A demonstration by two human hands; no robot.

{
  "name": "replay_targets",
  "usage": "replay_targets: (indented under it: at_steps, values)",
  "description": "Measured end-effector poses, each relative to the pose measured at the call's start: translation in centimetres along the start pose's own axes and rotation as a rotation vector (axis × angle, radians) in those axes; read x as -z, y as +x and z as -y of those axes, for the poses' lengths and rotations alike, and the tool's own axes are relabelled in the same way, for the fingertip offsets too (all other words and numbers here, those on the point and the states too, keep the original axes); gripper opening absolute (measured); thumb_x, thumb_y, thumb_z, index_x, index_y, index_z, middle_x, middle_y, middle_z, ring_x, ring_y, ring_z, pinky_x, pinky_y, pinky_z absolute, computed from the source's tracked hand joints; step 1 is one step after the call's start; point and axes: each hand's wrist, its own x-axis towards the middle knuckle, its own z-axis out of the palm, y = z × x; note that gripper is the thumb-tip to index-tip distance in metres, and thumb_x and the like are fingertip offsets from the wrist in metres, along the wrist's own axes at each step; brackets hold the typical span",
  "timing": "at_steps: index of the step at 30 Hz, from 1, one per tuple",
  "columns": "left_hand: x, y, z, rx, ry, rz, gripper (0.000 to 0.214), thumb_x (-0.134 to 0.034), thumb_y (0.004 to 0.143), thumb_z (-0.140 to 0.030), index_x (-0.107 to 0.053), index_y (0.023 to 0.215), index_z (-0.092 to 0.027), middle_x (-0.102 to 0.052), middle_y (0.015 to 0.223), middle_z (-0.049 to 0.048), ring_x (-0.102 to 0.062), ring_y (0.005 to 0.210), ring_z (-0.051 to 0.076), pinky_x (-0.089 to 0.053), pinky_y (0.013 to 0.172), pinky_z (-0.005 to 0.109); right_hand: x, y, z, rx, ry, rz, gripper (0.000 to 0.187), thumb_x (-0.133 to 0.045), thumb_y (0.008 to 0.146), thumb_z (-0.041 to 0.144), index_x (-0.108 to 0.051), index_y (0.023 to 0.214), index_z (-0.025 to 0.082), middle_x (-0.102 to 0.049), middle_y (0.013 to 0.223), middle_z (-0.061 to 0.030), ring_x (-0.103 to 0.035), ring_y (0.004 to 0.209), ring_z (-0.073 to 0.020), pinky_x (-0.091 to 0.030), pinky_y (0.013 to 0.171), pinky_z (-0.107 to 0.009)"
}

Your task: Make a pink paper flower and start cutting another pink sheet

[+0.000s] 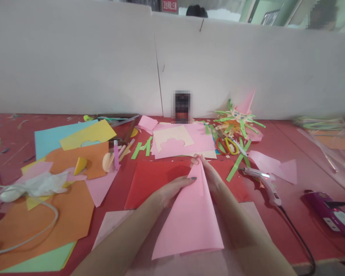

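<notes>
A pink paper sheet point(189, 222), rolled into a cone, is held over the front of the table with its narrow tip pointing away from me. My left hand point(175, 188) lies along the cone's left side, thumb on top of the paper. At the tip, my right hand point(208, 170) pinches the paper from the right, its fingers partly hidden behind the cone. A red mat point(158, 176) lies beneath and beyond the hands. Right of the hands is a glue gun point(266, 182), its black cord running toward the front edge.
Coloured paper sheets point(71, 207) and a white cable point(56, 218) spread over the left side. Scissors point(227, 145) and green strips point(238, 161) lie behind right, near a finished cone-hatted paper figure point(243, 111). A purple device point(330, 212) sits far right. A white partition point(103, 61) closes the back.
</notes>
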Motion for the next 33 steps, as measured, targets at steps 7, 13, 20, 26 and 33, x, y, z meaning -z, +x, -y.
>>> replay_targets:
  at_steps: [7, 13, 20, 26, 33]
  values:
    - [-0.50, -0.18, -0.50, -0.008, 0.051, 0.004, 0.040, -0.069, 0.067, -0.032, -0.061, 0.101, -0.012, -0.065, 0.078, 0.0062, -0.061, 0.072, 0.017, -0.047, 0.076, 0.030, -0.30, -0.10, 0.16, -0.029, 0.116, 0.009, 0.020, -0.057, 0.077, 0.043, -0.053, 0.083, 0.024, -0.047, 0.069, 0.0075, -0.026, 0.041, -0.0030, -0.032, 0.041, -0.015]
    - [-0.68, -0.43, -0.54, -0.006, 0.027, -0.003, 0.040, -0.069, 0.068, -0.030, -0.060, 0.102, -0.011, -0.066, 0.079, 0.0073, -0.062, 0.070, 0.017, -0.047, 0.074, 0.029, 0.05, 0.02, 0.11, -0.002, 0.176, 0.012, 0.020, -0.060, 0.075, 0.041, -0.054, 0.082, 0.024, -0.047, 0.065, 0.0084, -0.023, 0.038, -0.0029, -0.029, 0.035, -0.014]
    - [-0.87, -0.50, -0.38, -0.027, 0.026, -0.024, 0.036, -0.069, 0.067, -0.030, -0.062, 0.096, -0.010, -0.066, 0.078, 0.0074, -0.062, 0.068, 0.015, -0.048, 0.070, 0.027, 0.34, 0.21, -0.03, -0.049, 0.173, -0.003, 0.025, -0.058, 0.076, 0.045, -0.056, 0.085, 0.022, -0.055, 0.074, 0.0054, -0.020, 0.036, -0.0009, -0.025, 0.032, -0.014]
    - [-0.59, -0.39, -0.59, 0.008, 0.018, 0.026, 0.039, -0.070, 0.066, -0.030, -0.061, 0.099, -0.010, -0.066, 0.078, 0.0074, -0.062, 0.070, 0.016, -0.047, 0.072, 0.027, 0.16, 0.08, -0.02, -0.021, 0.170, 0.042, 0.024, -0.057, 0.077, 0.045, -0.055, 0.082, 0.021, -0.046, 0.066, 0.0069, -0.020, 0.039, -0.0020, -0.026, 0.034, -0.013]
    - [-0.63, -0.47, -0.58, 0.006, -0.009, 0.053, 0.038, -0.070, 0.067, -0.028, -0.061, 0.100, -0.010, -0.066, 0.080, 0.0075, -0.062, 0.071, 0.016, -0.046, 0.075, 0.028, 0.09, 0.11, 0.00, 0.008, 0.209, 0.072, 0.023, -0.061, 0.075, 0.041, -0.052, 0.075, 0.020, -0.037, 0.065, 0.0069, -0.020, 0.043, -0.0038, -0.029, 0.038, -0.013]
